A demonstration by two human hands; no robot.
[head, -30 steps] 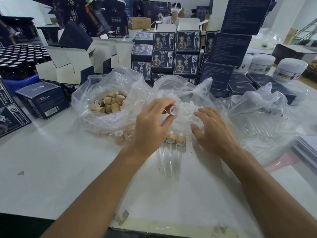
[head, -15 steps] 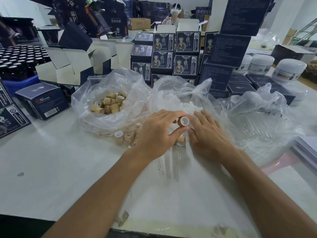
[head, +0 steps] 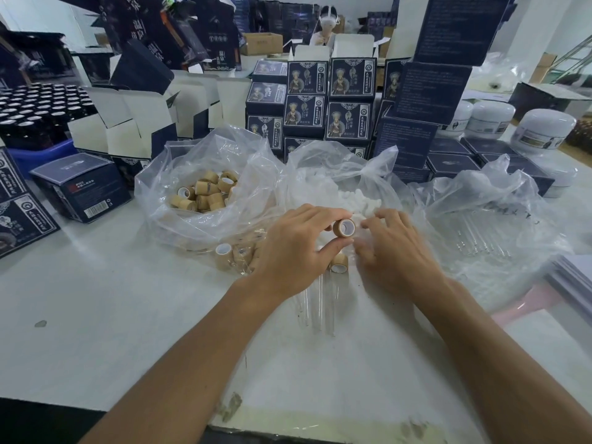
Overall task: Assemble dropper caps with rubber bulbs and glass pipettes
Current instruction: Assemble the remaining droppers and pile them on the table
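We pinch a tan, bamboo-look cylindrical dropper cap [head: 344,227] in our left hand [head: 294,248] while our right hand [head: 395,248], fingers curled, gropes small white rubber bulbs [head: 358,200]; a fumbled bulb could roll away.

A white surface [head: 96,315] spans the foreground, marked with a few scuffs and stains near its front edge. Stacks of dark blue printed cartons [head: 330,100] stand along its far side, some open with white flaps raised [head: 128,123]. White jars [head: 544,129] sit at the right rear. Rows of dark bottles [head: 35,110] fill a blue tray at the left. White walls [head: 538,24] enclose the room under bright, even light.
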